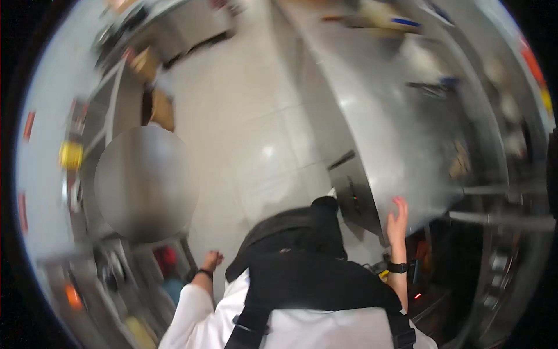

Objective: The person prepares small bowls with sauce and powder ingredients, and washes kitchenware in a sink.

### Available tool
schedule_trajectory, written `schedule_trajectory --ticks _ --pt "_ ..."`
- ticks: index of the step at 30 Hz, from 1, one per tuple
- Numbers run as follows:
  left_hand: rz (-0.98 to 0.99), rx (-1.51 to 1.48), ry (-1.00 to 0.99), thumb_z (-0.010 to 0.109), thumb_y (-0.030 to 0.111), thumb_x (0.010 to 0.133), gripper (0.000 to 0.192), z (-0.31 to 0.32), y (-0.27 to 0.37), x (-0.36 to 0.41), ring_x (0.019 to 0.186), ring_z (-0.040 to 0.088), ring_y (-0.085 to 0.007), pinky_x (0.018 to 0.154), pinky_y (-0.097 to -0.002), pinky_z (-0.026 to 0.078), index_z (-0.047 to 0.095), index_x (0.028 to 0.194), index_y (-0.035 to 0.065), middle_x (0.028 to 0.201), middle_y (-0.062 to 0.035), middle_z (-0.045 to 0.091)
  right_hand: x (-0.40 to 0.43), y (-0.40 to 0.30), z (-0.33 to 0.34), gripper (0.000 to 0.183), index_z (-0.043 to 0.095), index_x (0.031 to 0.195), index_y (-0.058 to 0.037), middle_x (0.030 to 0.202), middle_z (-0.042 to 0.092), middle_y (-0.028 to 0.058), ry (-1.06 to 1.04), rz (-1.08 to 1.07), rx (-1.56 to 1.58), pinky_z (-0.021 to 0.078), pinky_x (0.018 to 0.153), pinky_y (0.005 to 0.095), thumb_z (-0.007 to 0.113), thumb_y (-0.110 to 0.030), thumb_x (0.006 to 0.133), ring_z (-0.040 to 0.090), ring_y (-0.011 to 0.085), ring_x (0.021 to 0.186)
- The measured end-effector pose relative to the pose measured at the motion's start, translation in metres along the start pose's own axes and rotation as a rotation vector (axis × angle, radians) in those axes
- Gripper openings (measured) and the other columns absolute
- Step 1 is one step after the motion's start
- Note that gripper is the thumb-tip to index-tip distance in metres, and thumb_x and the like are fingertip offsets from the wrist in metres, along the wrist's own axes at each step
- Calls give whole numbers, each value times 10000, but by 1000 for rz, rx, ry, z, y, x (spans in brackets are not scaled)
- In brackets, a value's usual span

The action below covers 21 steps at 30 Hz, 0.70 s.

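Observation:
At the lower left, my left hand [212, 260] hangs over the tiled floor beside my black apron [301, 279], its fingers curled and partly blurred. A dark band circles that wrist. My right hand [398, 218] is at the near edge of a stainless steel counter [375, 126], fingers apart and nothing in it; whether it touches the metal cannot be told. A dark wristband [397, 267] is on the right wrist. Below the counter's edge, a steel panel [355, 192] with a dark handle stands beside my legs.
White bags [420, 59] and a crumpled brown item [460, 160] lie on the right counter. Shelving with a yellow object [71, 155] lines the left wall. A cardboard box [162, 109] stands by the left units. Pale floor tiles [244, 100] run between. A round blur hides part of the left.

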State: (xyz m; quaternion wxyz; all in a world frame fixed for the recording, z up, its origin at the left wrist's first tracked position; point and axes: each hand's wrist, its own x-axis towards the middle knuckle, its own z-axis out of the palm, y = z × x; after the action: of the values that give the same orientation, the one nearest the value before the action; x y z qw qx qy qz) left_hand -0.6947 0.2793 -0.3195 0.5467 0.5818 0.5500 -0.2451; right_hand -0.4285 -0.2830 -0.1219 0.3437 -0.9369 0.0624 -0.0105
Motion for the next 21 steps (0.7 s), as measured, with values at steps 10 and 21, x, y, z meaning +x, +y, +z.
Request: schedule_trajectory --ticks 10,21 --pt "-8 -362 -18 437 187 860 233 144 56 -111 807 565 -139 689 -287 448 495 1051 66 906 -35 576 111 78 39 509 341 1251 52 1348 226 246 -423 -3 -348 182 1035 376 467 -125 791 217 360 1254" --pt "-249 -538 113 430 231 854 249 63 -166 -117 780 577 -141 622 -268 446 504 1052 97 874 -40 579 131 102 49 577 296 1264 82 1348 212 275 -395 1 -651 186 1038 352 410 -252 808 216 357 1263"
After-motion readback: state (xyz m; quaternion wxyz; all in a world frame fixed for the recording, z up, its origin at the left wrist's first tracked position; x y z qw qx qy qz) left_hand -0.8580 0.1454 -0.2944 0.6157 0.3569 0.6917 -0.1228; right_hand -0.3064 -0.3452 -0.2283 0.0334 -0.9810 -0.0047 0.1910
